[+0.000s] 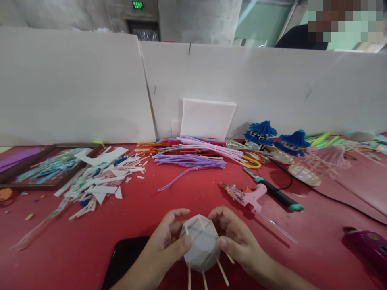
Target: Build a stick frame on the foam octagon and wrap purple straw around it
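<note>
Between my hands is a whitish, many-sided piece (201, 245) with several thin wooden sticks fixed to it, some jutting toward me. My left hand (169, 237) grips its left side, thumb on the upper face. On the right edge, my right hand (234, 237) presses with its thumb, fingers curled behind. The far side of the piece is hidden. A pink glue gun (246, 197) with a clear glue stick lies just beyond my right hand. Beside it rests a utility knife (278, 191) with a black and green handle.
Purple pipe cleaners (190, 160) lie mid-table before white sheets (207, 119). White scraps (102, 187) and a brown frame (33, 186) are left. Blue-roofed models (292, 141) stand right, near a black cable (338, 197). A phone (123, 257) and a magenta tool (367, 249) flank me.
</note>
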`<state>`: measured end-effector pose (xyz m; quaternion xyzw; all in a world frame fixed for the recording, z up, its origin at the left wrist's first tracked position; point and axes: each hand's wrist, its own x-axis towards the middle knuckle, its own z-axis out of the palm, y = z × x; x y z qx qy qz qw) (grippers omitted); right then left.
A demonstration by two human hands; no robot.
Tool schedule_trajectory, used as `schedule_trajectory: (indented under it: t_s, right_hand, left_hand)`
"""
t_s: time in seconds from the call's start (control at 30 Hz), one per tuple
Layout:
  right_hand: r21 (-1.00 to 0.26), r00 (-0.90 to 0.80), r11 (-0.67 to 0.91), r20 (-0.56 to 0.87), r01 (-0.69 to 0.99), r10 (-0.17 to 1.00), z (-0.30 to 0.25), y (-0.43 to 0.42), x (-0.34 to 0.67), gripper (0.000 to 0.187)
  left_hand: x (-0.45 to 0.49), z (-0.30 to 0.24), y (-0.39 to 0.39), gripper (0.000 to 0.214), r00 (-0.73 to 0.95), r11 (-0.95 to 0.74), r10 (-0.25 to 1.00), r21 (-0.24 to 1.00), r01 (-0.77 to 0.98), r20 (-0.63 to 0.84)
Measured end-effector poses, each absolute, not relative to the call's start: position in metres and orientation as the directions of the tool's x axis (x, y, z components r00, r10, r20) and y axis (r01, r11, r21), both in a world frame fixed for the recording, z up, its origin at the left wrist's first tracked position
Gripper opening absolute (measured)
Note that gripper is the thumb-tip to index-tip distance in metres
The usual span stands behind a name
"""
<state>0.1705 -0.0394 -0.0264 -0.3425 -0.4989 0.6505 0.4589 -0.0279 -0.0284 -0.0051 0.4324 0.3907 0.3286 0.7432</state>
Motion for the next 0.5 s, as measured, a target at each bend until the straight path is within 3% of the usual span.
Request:
schedule_trajectory:
  t_s: [0.2, 0.5]
  right_hand:
    - [-0.951, -0.331, -0.075, 0.029, -0.299, 0.943, -0.028, -0.041, 0.170, 0.049]
    - [-0.971, -0.291, -0.026, 0.046, -0.239, 0.956, -0.027, -0.041, 0.171, 0.039]
  left_hand:
    - [-0.028, -0.004, -0.028, 0.053, 0.484, 0.341, 0.846, 0.924, -0.172, -0.222]
    - [-0.028, 0.005, -0.031, 0.054, 0.508, 0.333, 0.829, 0.936, -0.116, -0.232]
